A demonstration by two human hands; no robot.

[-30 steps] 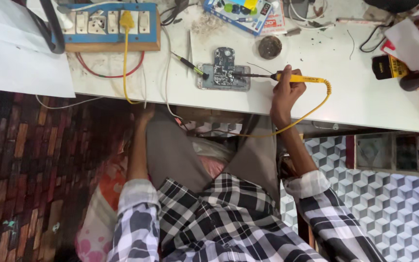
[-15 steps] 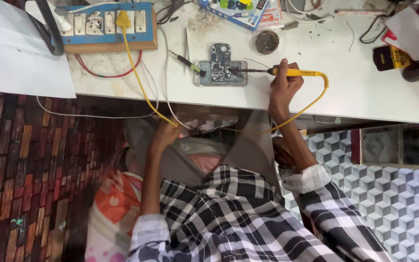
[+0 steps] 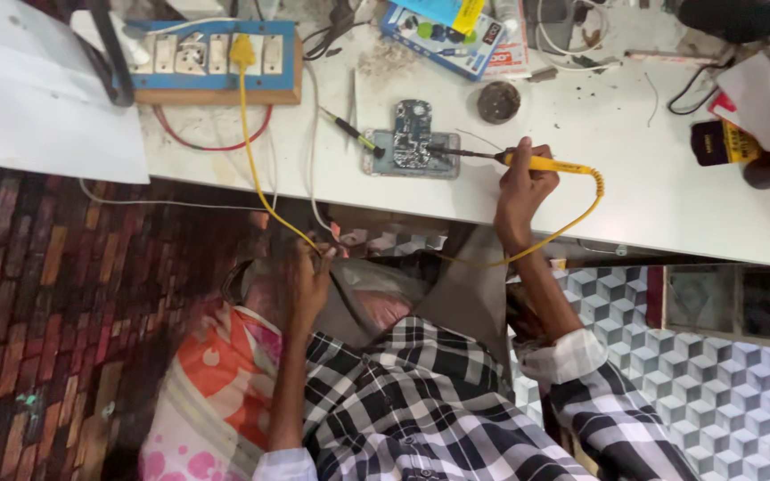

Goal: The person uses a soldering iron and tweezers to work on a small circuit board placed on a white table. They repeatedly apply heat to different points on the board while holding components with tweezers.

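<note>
My right hand (image 3: 522, 190) grips a yellow-handled soldering iron (image 3: 545, 164) whose tip rests on a blue circuit board (image 3: 413, 135) lying on a grey holder on the white bench (image 3: 652, 196). The iron's yellow cord (image 3: 251, 160) runs from a plug in the blue power strip (image 3: 211, 61) down over the bench edge. My left hand (image 3: 311, 278) is below the bench at my lap, fingers closed around that yellow cord together with a white wire.
A black-tipped probe or screwdriver (image 3: 352, 132) lies left of the board. A small round tin (image 3: 498, 101), a blue package (image 3: 443, 34), a black and yellow meter (image 3: 724, 141) and white paper (image 3: 37, 98) sit on the bench. Patterned floor lies below.
My left hand has risen from my lap toward the bench edge and taken hold of the hanging cords. The right hand stays on the iron at the board.
</note>
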